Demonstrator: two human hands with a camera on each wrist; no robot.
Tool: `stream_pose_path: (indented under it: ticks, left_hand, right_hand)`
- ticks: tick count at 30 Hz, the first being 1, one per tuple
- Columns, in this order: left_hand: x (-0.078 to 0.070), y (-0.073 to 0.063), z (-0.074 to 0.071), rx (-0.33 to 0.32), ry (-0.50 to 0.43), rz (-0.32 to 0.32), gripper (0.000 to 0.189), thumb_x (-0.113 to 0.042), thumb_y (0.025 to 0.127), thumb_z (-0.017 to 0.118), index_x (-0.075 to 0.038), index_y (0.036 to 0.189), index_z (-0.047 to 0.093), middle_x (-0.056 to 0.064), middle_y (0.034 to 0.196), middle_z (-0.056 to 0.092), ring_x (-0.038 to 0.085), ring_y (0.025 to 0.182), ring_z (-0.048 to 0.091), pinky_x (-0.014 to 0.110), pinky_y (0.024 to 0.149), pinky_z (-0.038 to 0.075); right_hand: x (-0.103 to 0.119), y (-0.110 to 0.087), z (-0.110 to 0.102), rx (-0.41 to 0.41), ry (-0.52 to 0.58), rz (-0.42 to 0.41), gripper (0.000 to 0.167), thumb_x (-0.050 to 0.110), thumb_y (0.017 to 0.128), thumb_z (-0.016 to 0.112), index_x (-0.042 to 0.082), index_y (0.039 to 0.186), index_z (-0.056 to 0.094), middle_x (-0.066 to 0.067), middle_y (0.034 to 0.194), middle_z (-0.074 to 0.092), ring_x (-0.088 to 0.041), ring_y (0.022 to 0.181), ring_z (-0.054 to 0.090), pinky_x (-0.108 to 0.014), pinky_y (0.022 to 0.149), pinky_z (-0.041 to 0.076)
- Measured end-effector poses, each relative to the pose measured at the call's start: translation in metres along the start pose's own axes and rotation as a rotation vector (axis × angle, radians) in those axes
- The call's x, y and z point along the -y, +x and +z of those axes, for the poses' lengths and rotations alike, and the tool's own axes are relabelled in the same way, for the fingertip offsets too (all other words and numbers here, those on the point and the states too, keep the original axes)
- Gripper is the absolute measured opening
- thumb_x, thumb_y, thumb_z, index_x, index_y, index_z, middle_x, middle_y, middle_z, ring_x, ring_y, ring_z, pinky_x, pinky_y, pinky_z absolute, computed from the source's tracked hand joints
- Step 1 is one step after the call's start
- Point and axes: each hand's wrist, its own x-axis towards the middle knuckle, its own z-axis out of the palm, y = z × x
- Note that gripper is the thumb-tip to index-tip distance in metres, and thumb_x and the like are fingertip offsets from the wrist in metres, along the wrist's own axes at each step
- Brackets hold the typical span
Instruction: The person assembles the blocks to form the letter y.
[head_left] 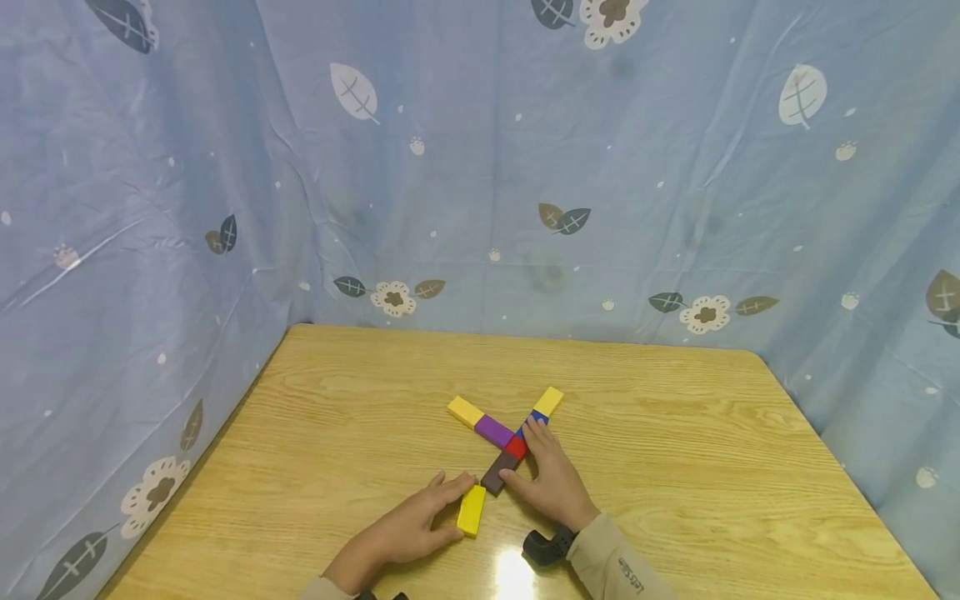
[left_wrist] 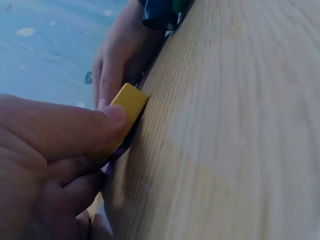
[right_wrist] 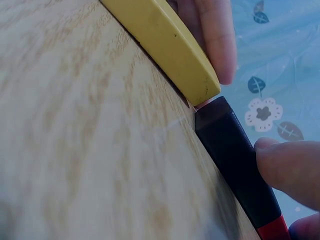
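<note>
My left hand (head_left: 412, 521) pinches a bright yellow block (head_left: 471, 510) between thumb and fingers, low on the wooden table. In the right wrist view, this block's end lies close to the end of a black-brown block (right_wrist: 235, 155). My right hand (head_left: 553, 483) rests over the row, its thumb touching the dark block and its fingers on a blue block (head_left: 538, 416). Between dark and blue sits a red block (head_left: 516, 447). A yellow block (head_left: 550, 401) ends the row at the far side. Branching left from the red are a purple block (head_left: 494, 431) and another yellow block (head_left: 465, 412).
The wooden table (head_left: 337, 400) is ringed by a pale blue curtain (head_left: 465, 167) with leaf and flower prints at the back and sides. A bright light reflection lies near the front between the forearms. A black band (head_left: 547, 547) is on the right wrist.
</note>
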Motion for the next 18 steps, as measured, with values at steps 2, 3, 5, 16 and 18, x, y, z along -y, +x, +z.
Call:
stream_pose_path:
  ticks: [2,3,5,16,18]
  left_hand:
    - [0.0000,0.0006,0.0001,0.000,0.007,0.011,0.065,-0.035,0.095,0.054,-0.007,0.149,0.029,0.012,0.154,0.028,0.042,0.141,0.021,0.059,0.112,0.019]
    - [0.0001,0.0010,0.0001,0.001,0.013,0.019,0.065,-0.034,0.095,0.054,-0.007,0.149,0.029,0.012,0.154,0.028,0.040,0.141,0.022,0.058,0.113,0.018]
    - [-0.0003,0.0019,-0.0009,0.001,0.023,0.037,0.065,-0.032,0.095,0.053,-0.006,0.149,0.028,0.013,0.154,0.028,0.035,0.142,0.024,0.056,0.114,0.015]
    - [-0.0057,0.0034,-0.0069,0.058,0.038,-0.013,0.065,-0.033,0.095,0.054,-0.011,0.150,0.028,0.014,0.153,0.028,0.046,0.138,0.024,0.059,0.110,0.025]
    - [-0.0058,0.0042,-0.0088,0.060,0.045,-0.008,0.065,-0.033,0.094,0.055,-0.010,0.149,0.029,0.014,0.152,0.030,0.046,0.137,0.027,0.058,0.110,0.027]
  right_hand:
    - [-0.0004,0.0002,0.0004,-0.001,-0.002,0.000,0.083,0.048,0.084,0.066,-0.004,0.142,0.038,-0.017,0.153,0.030,-0.036,0.142,0.024,-0.052,0.115,0.025]
    - [-0.0005,0.0003,0.0006,-0.001,-0.003,0.001,0.083,0.048,0.084,0.066,-0.004,0.142,0.038,-0.016,0.153,0.030,-0.036,0.142,0.024,-0.052,0.115,0.025]
    - [-0.0004,0.0009,0.0004,-0.002,-0.008,0.003,0.083,0.049,0.084,0.066,-0.003,0.142,0.038,-0.016,0.153,0.030,-0.036,0.142,0.024,-0.052,0.114,0.025]
    - [0.0003,0.0005,0.0004,0.002,-0.010,0.017,0.084,0.049,0.084,0.066,-0.003,0.143,0.037,-0.016,0.153,0.029,-0.035,0.143,0.023,-0.051,0.115,0.025]
    - [0.0002,0.0005,0.0010,0.000,-0.013,0.013,0.083,0.049,0.084,0.066,-0.003,0.143,0.038,-0.016,0.153,0.030,-0.035,0.143,0.024,-0.052,0.115,0.025]
